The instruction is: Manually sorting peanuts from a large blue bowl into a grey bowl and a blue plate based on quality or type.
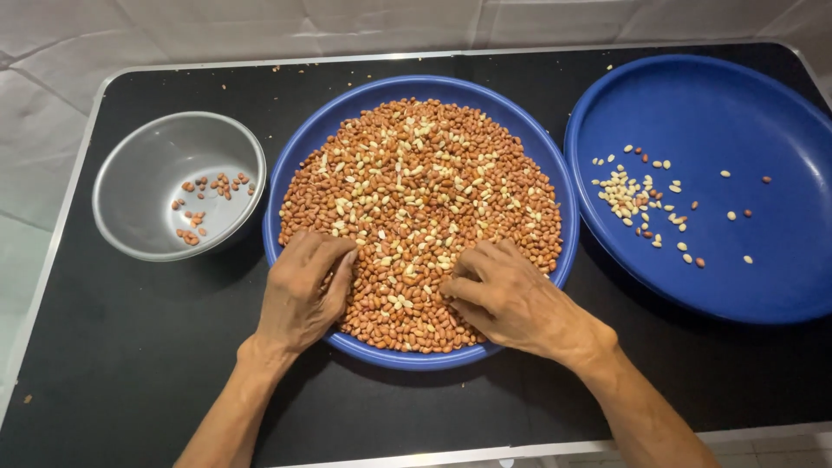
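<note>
I see both hands down in the peanuts [416, 217], which fill the blue plate [537, 143] at centre frame. Left hand [302, 295] sits at the lower left of the pile, palm down, fingers curled loosely inward with the tips buried among the nuts; I cannot tell if anything is pinched under them. Right hand [507, 299] sits at the lower right of the pile, fingers bent and drawn together toward the left, tips pressed into the nuts; whether it has hold of one is hidden. The pile is mostly red-skinned peanuts with pale skinless ones scattered through, thicker toward the middle. Left of the plate, mid-left of frame, a grey metal bowl [130, 186] holds a few red-skinned peanuts. At right of frame, a second blue plate [737, 286], just beside the centre one, carries a small cluster of pale peanuts [628, 195] on its left part plus a few loose strays. Everything rests on a black table [130, 364] with a light metal edge; a few crumbs lie near its top edge.
</note>
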